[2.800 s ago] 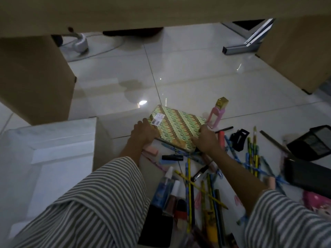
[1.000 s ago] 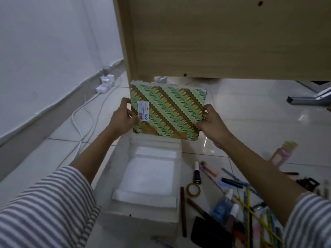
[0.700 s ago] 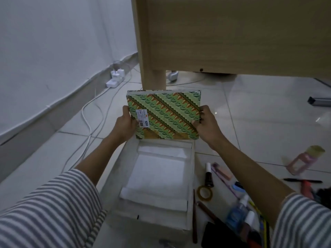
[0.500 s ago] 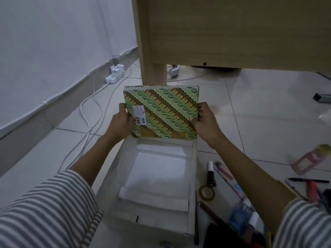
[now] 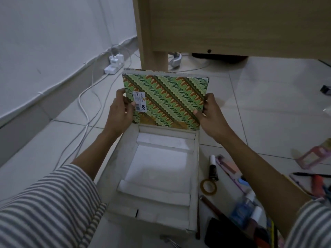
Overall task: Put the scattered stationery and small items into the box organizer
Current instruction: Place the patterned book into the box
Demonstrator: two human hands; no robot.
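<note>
A green and brown patterned notebook (image 5: 166, 101) with a white "100" label stands upright over the far end of the white box organizer (image 5: 194, 176). My left hand (image 5: 119, 111) grips its left edge and my right hand (image 5: 209, 113) grips its right edge. The notebook's lower edge sits at the box's far rim. The box lies open on the tiled floor, and its white inside holds nothing else that I can see.
Right of the box lie a tape ring (image 5: 208, 187), a small black and white bottle (image 5: 213, 169), pens, a blue bottle (image 5: 240, 210), a black case (image 5: 225, 233) and a pink bottle (image 5: 311, 156). A wooden desk (image 5: 232, 25) rises behind. White cables and a power strip (image 5: 114, 66) run along the left wall.
Both hands lifted the notebook off the floor among the items, carried it left over the box, and have been lowering it toward the box's far end.
</note>
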